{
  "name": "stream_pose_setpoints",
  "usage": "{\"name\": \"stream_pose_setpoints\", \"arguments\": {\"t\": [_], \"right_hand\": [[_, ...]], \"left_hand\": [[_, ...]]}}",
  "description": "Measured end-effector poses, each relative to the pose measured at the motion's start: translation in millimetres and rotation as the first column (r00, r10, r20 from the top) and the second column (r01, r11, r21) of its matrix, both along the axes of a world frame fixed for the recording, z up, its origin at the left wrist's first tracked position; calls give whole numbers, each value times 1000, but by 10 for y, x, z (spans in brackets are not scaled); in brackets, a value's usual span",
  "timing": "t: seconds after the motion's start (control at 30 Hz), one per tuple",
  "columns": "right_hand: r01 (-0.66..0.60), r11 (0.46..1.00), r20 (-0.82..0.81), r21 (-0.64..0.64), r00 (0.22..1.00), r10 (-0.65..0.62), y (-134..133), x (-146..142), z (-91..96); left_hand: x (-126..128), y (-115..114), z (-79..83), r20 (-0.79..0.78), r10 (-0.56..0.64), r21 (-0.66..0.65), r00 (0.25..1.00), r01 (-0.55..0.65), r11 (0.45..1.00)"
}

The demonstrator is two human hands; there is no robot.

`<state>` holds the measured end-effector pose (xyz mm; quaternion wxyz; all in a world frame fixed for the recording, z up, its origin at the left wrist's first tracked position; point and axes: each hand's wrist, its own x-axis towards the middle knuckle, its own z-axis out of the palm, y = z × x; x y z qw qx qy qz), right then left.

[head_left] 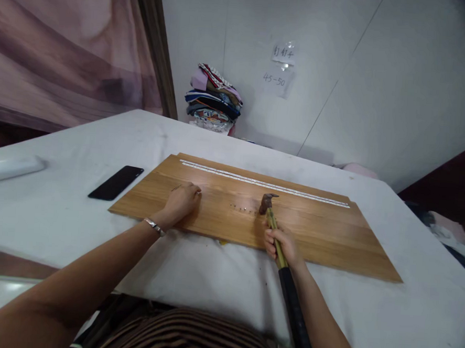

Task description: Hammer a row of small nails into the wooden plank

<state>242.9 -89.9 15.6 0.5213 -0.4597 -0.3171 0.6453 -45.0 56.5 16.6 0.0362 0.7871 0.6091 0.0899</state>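
- Head view: your right hand wraps firmly round the hammer, its head over the board, just right of a row of small nails.
- Your left hand rests on the board's left part, fingers partly curled – whether they pinch anything, you cannot tell from here.
- The nails lie between your hands, nearer the right.
- The board is flat, smooth, wood-grained; two slim pale strips run along its far side.
- The hammer has a brown clawed head, yellowish shaft and black grip.
- The grip's end is cut off at the near edge; the nails are too small to make out clearly.
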Motion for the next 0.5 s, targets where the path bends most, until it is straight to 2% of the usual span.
{"name": "stream_pose_setpoints", "arguments": {"t": [0.13, 0.3, 0.5], "right_hand": [[-10, 1000, -20, 16, 1000, 11, -5, -9, 25], [-16, 1000, -9, 27, 1000, 17, -1, -21, 42], [5, 1000, -7, 8, 1000, -5, 0, -29, 38]], "left_hand": [[-6, -33, 40, -74, 5, -10, 997, -6, 1000], [-8, -80, 137, -71, -22, -26, 997, 21, 999], [-72, -20, 154, -47, -10, -73, 999, 7, 997]]}}
